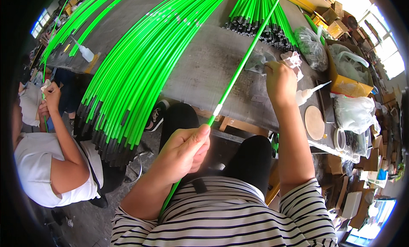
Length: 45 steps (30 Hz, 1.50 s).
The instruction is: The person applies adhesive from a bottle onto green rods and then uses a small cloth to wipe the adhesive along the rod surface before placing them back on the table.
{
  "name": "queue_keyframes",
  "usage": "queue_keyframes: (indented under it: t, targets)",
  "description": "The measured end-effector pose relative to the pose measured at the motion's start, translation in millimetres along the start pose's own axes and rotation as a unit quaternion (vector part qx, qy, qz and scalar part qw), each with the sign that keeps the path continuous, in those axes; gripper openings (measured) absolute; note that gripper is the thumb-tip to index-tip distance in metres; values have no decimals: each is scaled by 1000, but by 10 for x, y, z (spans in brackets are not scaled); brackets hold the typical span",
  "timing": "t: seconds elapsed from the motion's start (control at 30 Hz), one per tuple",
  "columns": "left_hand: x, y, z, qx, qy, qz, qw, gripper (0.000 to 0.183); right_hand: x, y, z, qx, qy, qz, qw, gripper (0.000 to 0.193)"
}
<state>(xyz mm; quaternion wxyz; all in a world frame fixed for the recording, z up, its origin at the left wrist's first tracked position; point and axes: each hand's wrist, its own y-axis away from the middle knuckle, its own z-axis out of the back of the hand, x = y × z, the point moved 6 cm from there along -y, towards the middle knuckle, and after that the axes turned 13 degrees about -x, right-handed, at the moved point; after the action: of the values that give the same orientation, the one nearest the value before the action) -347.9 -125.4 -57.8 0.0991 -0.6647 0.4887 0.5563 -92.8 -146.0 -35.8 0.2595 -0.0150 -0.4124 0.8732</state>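
Observation:
My left hand (pixel 184 155) is wrapped round a thin green rod (pixel 237 72), thumb on top. The rod slants from beside my waist up over the table's far side, with a white band (pixel 217 109) just above my fist. Over the table to the right, my right hand (pixel 282 83) has its fingers curled together beside a clear plastic piece (pixel 259 62) and a crumpled pinkish-white tissue (pixel 292 61). What those fingers hold, if anything, is hidden. Below that hand lies a white squeeze bottle (pixel 304 96) with a long nozzle.
A big bundle of green rods with black ends (pixel 140 76) overhangs the table (pixel 194 64) at left. More rods (pixel 255 23) lie at the back. At right are a bagged heap (pixel 312 44), a cardboard box (pixel 349 83) and a round disc (pixel 314 122). A co-worker (pixel 55 162) sits at left.

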Motion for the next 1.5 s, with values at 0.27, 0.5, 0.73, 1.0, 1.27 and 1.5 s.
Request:
queue_keyframes:
  t: [0.27, 0.5, 0.73, 1.0, 1.27, 1.5]
  targets:
    - [-74, 10, -61, -16, 50, -41, 998, 32, 452, 539, 443, 103, -439, -308, 838, 17]
    - [-48, 69, -224, -33, 58, -97, 993, 18, 718, 1001, 663, 119, -653, -462, 588, 14]
    - [3, 160, -341, -55, 94, -104, 989, 14, 826, 1121, 929, 64, -736, -444, 508, 6]
    - [91, 229, -387, -21, 111, -76, 991, 18, 910, 1123, 1107, 29, -724, -400, 561, 13]
    - [54, 384, -477, -44, 92, -134, 986, 17, 927, 1040, 1176, 52, -765, -386, 514, 12]
    - [68, 355, -471, 19, 153, -102, 983, 10, 890, 1084, 1120, 77, -788, -395, 466, 11]
